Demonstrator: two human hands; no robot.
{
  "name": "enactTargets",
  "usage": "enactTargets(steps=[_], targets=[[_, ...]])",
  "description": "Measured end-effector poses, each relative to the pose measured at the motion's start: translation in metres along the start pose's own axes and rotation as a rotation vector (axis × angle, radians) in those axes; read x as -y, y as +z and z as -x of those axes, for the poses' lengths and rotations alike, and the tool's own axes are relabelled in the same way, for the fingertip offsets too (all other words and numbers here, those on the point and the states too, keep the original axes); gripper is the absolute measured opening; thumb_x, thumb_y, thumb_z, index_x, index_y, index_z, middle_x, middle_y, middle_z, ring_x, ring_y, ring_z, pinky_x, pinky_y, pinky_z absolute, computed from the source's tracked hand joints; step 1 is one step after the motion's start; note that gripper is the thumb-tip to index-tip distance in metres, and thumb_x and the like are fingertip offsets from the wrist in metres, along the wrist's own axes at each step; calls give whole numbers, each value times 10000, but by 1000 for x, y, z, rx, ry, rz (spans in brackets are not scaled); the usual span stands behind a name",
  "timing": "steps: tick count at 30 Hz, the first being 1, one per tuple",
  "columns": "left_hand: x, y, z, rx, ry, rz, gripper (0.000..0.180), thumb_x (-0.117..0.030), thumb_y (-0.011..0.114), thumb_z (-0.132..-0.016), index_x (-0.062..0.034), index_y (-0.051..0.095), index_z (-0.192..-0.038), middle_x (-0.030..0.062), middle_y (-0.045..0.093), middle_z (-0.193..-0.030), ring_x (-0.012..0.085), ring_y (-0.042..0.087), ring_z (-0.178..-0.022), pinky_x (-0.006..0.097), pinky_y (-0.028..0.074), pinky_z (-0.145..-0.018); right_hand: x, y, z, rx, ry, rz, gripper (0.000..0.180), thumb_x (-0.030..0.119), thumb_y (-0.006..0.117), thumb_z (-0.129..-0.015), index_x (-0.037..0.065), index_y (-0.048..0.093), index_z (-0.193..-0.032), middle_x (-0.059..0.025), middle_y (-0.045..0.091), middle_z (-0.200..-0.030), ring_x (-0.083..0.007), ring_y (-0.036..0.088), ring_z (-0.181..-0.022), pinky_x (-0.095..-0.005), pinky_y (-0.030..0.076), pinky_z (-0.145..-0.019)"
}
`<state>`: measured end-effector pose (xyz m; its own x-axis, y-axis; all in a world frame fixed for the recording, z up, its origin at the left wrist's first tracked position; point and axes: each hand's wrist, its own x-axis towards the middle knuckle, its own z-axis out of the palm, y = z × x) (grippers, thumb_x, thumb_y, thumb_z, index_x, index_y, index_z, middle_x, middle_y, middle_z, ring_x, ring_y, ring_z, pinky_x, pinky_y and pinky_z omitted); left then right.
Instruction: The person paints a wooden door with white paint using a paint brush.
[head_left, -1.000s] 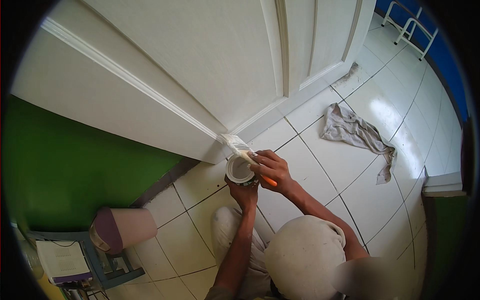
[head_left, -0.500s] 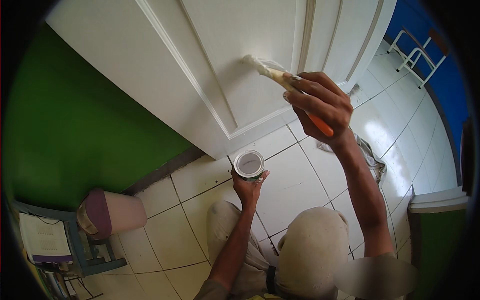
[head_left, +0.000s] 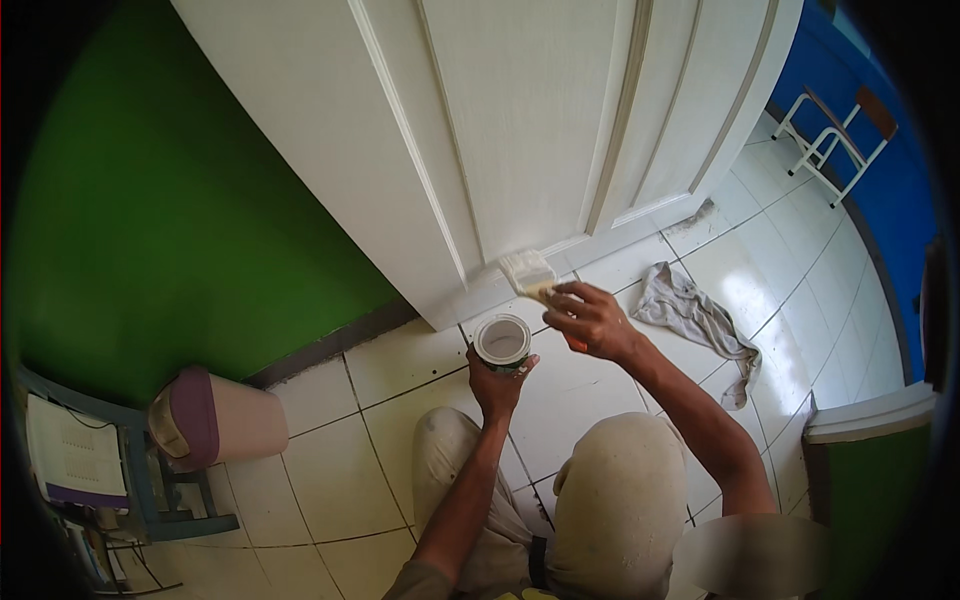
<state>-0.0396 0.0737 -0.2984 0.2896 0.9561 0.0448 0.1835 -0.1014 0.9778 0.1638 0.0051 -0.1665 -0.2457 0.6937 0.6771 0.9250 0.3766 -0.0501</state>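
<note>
My left hand (head_left: 497, 385) is wrapped around a small paint can (head_left: 503, 342), holding it upright above the floor between my knees and the door. White coats the can's rim, and its inside looks pale. In my right hand (head_left: 595, 322) is a paintbrush (head_left: 532, 275), its wide bristles loaded with white paint and pointing up and left. The bristles are just beyond the can, in front of the lower edge of the white panelled door (head_left: 520, 130). Whether they touch the door I cannot tell. My fingers cover most of the brush's handle; a bit of orange shows below them.
A crumpled grey rag (head_left: 697, 318) lies on the white tiled floor (head_left: 350, 480) to the right. Leftward, a pink and purple bin (head_left: 240, 415) stands by the green wall (head_left: 180, 220), beside a shelf with papers (head_left: 75, 450). A chair (head_left: 835, 140) stands far right by a blue wall.
My right hand has brought the brush down from the middle of the door panel to near the can. The grey rag now shows more fully. The left hand still holds the can.
</note>
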Motion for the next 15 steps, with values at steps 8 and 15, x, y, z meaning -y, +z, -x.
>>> enactTargets(steps=[8, 15], targets=[[21, -4, -1, 20, 116, -23, 923, -303, 1039, -625, 12, 516, -1317, 172, 687, -1207, 346, 693, -1085, 448, 559, -940, 3, -112, -181, -304, -193, 146, 177, -22, 839, -761, 52, 769, -906, -114, 781, -890, -237, 762, -866, -327, 653, -678], [11, -1, 0, 1, 123, -31, 924, -297, 1039, -614, -1, 520, -1319, 177, 687, -1213, 357, 695, -1086, 447, 563, -938, 11, -82, -164, -526, -308, 488, 215, 127, 810, -713, 55, 714, -892, -122, 767, -1027, -307, 744, -959, -326, 635, -697]])
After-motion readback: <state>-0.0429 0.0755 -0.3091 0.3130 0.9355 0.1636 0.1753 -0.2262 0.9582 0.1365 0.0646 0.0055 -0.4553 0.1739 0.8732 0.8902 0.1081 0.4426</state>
